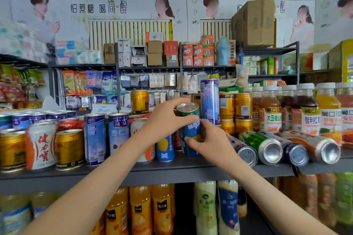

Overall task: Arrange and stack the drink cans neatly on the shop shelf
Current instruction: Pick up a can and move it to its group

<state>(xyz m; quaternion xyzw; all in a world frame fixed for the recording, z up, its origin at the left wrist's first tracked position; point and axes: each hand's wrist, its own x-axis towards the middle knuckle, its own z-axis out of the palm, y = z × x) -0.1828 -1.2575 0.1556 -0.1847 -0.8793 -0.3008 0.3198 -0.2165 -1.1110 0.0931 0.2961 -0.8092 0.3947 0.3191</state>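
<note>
Forearms (91, 192) extend to the left grip (168, 118) and right grip (208, 139), both clasping one can (191, 131), which could topple the cans (165, 149) just left if set down askew.

Bright, even and soft, with only faint shadows. Dimmer under the shelf (172, 173), among the bottles (141, 210) below. Glare spots on the silver bottoms of the lying cans (271, 150). Strong wide-angle bending toward the edges, with bowed shelf lines. Sharpest in the middle; motion smear on the white can (41, 145) at the left, blur at bottom right. Pale, washed-out look on the posters (99, 7)
</note>
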